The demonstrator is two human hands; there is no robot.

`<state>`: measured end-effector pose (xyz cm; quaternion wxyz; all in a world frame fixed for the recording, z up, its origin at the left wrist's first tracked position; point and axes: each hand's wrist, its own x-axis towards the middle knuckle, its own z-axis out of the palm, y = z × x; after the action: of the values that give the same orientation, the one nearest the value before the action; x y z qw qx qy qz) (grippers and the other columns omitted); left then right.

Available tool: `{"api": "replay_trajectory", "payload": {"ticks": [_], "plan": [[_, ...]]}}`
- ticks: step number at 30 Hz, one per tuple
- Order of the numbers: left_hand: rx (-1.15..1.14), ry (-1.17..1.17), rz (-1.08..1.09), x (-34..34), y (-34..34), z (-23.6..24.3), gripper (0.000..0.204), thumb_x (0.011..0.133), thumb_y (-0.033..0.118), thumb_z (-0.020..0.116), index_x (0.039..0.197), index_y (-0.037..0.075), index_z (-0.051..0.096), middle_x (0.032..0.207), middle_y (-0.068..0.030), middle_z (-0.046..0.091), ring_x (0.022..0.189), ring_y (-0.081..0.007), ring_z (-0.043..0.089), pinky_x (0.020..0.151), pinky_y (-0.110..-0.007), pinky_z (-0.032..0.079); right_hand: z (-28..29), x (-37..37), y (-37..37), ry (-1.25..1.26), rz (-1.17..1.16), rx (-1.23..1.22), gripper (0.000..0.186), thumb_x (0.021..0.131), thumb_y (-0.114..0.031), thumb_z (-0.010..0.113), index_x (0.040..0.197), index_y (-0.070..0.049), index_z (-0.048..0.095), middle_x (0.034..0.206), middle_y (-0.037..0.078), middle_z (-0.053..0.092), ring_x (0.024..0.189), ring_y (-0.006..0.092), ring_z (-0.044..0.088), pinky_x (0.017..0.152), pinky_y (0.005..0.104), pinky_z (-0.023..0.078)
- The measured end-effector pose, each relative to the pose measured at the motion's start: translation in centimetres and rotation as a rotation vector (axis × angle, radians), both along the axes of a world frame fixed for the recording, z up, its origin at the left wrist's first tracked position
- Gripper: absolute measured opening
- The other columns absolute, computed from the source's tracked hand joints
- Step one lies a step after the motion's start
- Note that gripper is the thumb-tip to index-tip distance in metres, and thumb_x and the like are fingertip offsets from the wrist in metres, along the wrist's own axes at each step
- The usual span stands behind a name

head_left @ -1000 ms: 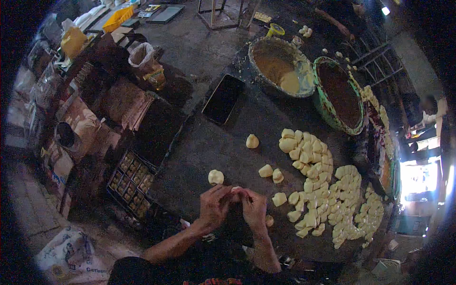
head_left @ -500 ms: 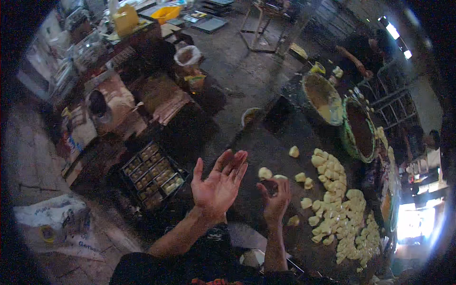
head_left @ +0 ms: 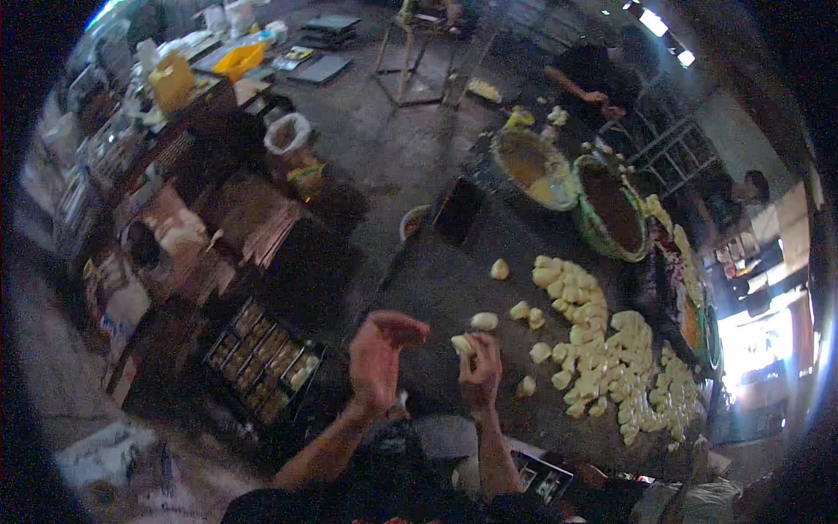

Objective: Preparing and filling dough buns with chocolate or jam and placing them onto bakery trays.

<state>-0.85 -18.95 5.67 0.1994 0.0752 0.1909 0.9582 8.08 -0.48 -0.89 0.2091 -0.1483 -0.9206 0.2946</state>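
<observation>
My right hand (head_left: 480, 375) pinches a small pale dough piece (head_left: 462, 344) between its fingertips, above a dark work table. Just left of it, my left hand (head_left: 378, 362) is raised and holds nothing, its fingers stretched toward the right hand. Beyond the right hand lies another loose dough ball (head_left: 484, 321), and a further single dough ball (head_left: 499, 269) sits farther back. A large spread of pale dough pieces (head_left: 602, 349) covers the right part of the table.
Left of my hands stands a black tray (head_left: 262, 358) of small round pieces in rows. Two large basins (head_left: 615, 210) stand at the far right, one with dark brown filling. A co-worker's arm (head_left: 572, 85) shows behind them. A white-lined bucket (head_left: 288, 134) stands at the back left.
My right hand has taken up a dough piece and moved left with it. My left hand has turned from palm up, its fingers now bent rightward. The whole view has shifted.
</observation>
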Motion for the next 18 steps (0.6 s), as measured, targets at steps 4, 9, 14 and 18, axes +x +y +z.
{"api": "replay_trajectory", "payload": {"ticks": [4, 9, 14, 18], "plan": [[-0.776, 0.917, 0.300, -0.4, 6.9, 0.6, 0.055, 0.092, 0.052, 0.048, 0.115, 0.003, 0.058, 0.123, -0.0144, 0.057, 0.120, -0.0316, 0.051, 0.100, -0.047, 0.038, 4.7, 1.1, 2.8, 0.023, 0.040, -0.722, 0.044, 0.090, -0.038, 0.061, 0.117, -0.003, 0.060, 0.121, 0.010, 0.054, 0.104, 0.0202, 0.056, 0.084, 0.0348, 0.050], [-0.700, 1.514, -0.022, -2.7, 14.7, 1.1, 0.061, 0.075, 0.051, 0.071, 0.119, 0.010, 0.060, 0.133, -0.0119, 0.051, 0.127, -0.0324, 0.045, 0.104, -0.050, 0.034, 8.7, 1.3, 4.5, 0.210, -0.077, -1.519, 0.033, 0.086, -0.022, 0.065, 0.114, -0.004, 0.061, 0.114, 0.008, 0.059, 0.103, 0.0195, 0.057, 0.084, 0.0321, 0.049], [-0.843, 1.136, -0.119, -4.1, 17.3, -1.2, 0.039, 0.082, 0.027, 0.070, 0.113, 0.007, 0.059, 0.113, -0.0140, 0.061, 0.103, -0.0307, 0.060, 0.091, -0.044, 0.045, 5.9, -0.6, 13.7, -0.600, 0.443, -1.101, 0.034, 0.092, -0.031, 0.061, 0.115, -0.007, 0.060, 0.108, 0.008, 0.061, 0.099, 0.0177, 0.060, 0.073, 0.0341, 0.052], [-1.202, 0.646, 0.113, -5.3, 15.9, -6.0, 0.025, 0.086, 0.018, 0.066, 0.107, 0.004, 0.060, 0.099, -0.0132, 0.064, 0.088, -0.0284, 0.063, 0.081, -0.040, 0.049, 4.7, -17.1, 21.8, -0.445, 1.281, -0.277, 0.022, 0.089, -0.008, 0.055, 0.110, -0.001, 0.057, 0.102, 0.014, 0.060, 0.096, 0.0303, 0.057, 0.086, 0.0389, 0.045]]}}
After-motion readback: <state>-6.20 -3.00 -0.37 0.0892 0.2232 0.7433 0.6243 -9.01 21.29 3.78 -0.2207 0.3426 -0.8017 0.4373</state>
